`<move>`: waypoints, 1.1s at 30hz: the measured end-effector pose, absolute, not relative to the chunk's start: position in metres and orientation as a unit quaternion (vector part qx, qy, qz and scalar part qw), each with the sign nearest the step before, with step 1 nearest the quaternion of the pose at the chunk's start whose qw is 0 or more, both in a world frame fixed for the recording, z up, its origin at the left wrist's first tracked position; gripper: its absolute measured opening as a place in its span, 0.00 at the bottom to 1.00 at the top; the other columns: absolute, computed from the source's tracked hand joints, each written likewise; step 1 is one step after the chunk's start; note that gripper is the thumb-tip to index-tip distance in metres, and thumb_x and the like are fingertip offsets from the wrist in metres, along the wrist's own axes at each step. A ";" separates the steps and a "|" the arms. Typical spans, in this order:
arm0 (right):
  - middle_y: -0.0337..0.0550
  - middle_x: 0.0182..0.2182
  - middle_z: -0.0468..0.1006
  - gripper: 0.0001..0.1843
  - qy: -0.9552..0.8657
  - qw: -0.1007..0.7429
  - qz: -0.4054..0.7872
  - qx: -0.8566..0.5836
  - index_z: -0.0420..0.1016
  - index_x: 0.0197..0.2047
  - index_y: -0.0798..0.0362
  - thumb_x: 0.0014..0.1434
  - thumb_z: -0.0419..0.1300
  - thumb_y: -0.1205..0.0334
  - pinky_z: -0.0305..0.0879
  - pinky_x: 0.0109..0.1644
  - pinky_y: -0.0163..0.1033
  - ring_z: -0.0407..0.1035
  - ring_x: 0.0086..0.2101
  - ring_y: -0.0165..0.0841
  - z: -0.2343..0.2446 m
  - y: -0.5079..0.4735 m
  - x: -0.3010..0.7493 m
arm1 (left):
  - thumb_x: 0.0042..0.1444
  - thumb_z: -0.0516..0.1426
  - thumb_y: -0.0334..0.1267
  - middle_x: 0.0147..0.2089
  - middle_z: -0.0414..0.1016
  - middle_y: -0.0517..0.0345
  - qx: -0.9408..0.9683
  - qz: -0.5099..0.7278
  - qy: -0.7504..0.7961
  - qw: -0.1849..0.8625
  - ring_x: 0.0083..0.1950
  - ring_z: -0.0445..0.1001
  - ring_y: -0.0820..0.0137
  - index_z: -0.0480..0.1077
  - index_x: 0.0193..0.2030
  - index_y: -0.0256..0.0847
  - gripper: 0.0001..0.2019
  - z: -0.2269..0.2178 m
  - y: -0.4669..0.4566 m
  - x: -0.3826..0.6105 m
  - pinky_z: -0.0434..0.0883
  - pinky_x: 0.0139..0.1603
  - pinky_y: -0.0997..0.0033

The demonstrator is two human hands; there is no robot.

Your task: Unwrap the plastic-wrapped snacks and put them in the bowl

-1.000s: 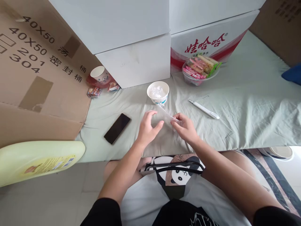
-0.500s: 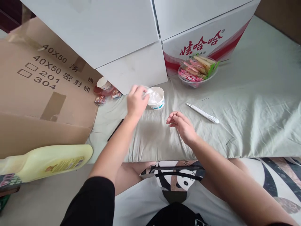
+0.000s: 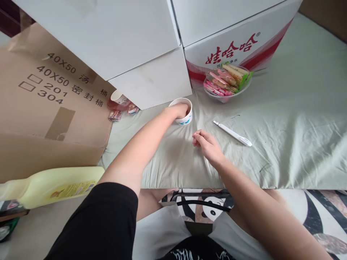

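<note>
My left hand (image 3: 181,110) reaches down inside a white paper bowl (image 3: 184,121) with blue print on its side. The bowl's wall and the back of the hand hide its fingers and whatever they touch. To the right of the bowl, just above the cloth, my right hand (image 3: 207,144) is closed with its fingers curled and the thumb against them. Nothing shows in it. A slim white knife-like tool (image 3: 232,133) lies on the cloth, right of my right hand.
White cartons (image 3: 151,77) stand right behind the bowl. A clear bowl of wrapped snacks (image 3: 226,96) sits at the back right. A brown cardboard box (image 3: 86,121) and a yellow bottle (image 3: 65,182) border the left side. Grey-green cloth (image 3: 292,144) covers the table.
My left hand, which held crumpled clear plastic at the bowl's left rim, has gone down into the bowl; the plastic is out of sight. My right hand's fingers have curled tighter.
</note>
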State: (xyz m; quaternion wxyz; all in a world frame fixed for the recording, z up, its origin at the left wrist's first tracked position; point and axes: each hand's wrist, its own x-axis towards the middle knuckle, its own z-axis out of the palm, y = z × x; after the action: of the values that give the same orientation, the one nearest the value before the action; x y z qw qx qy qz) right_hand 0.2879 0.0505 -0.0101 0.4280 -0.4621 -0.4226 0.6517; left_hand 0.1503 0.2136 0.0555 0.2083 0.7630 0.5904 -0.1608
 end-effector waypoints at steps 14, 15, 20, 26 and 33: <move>0.37 0.26 0.72 0.13 -0.536 0.415 0.476 -0.561 0.71 0.37 0.48 0.55 0.61 0.49 0.62 0.33 0.41 0.67 0.27 0.33 -0.021 0.032 0.294 | 0.59 0.55 0.42 0.29 0.72 0.61 0.625 0.383 0.580 0.355 0.31 0.70 0.72 0.70 0.32 0.41 0.09 0.012 0.025 0.044 0.67 0.35 0.73; 0.37 0.27 0.73 0.12 -0.550 0.415 0.452 -0.566 0.71 0.38 0.49 0.55 0.62 0.51 0.63 0.33 0.41 0.67 0.28 0.33 -0.023 0.029 0.293 | 0.58 0.55 0.42 0.27 0.71 0.61 0.617 0.385 0.580 0.367 0.30 0.69 0.72 0.70 0.31 0.41 0.09 0.006 0.019 0.039 0.66 0.34 0.73; 0.37 0.27 0.71 0.04 -0.642 0.406 0.312 -0.571 0.72 0.36 0.48 0.56 0.59 0.61 0.65 0.35 0.40 0.66 0.28 0.32 -0.022 0.020 0.269 | 0.57 0.57 0.41 0.25 0.69 0.63 0.594 0.405 0.567 0.401 0.28 0.66 0.74 0.70 0.28 0.41 0.09 0.007 0.021 0.020 0.64 0.31 0.73; 0.43 0.35 0.75 0.08 -0.790 0.357 0.245 -0.434 0.74 0.39 0.47 0.57 0.56 0.65 0.70 0.43 0.44 0.70 0.34 0.36 0.022 0.076 0.162 | 0.55 0.56 0.39 0.21 0.60 0.67 0.489 0.527 0.600 0.350 0.24 0.59 0.75 0.66 0.27 0.42 0.08 0.018 0.029 -0.006 0.59 0.28 0.72; 0.55 0.60 0.71 0.27 -0.907 0.157 0.160 -0.356 0.72 0.60 0.53 0.58 0.52 0.74 0.64 0.65 0.54 0.66 0.59 0.47 0.033 0.193 -0.020 | 0.55 0.56 0.39 0.21 0.58 0.67 0.396 0.595 0.582 0.388 0.23 0.56 0.75 0.64 0.27 0.43 0.08 0.020 0.023 -0.046 0.57 0.27 0.70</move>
State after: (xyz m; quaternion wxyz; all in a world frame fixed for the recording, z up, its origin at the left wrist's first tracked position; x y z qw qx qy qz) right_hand -0.0197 0.1926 0.0329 0.1571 -0.3557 -0.9073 0.1603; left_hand -0.0460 0.0231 0.0201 0.3884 0.3959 0.5816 0.5951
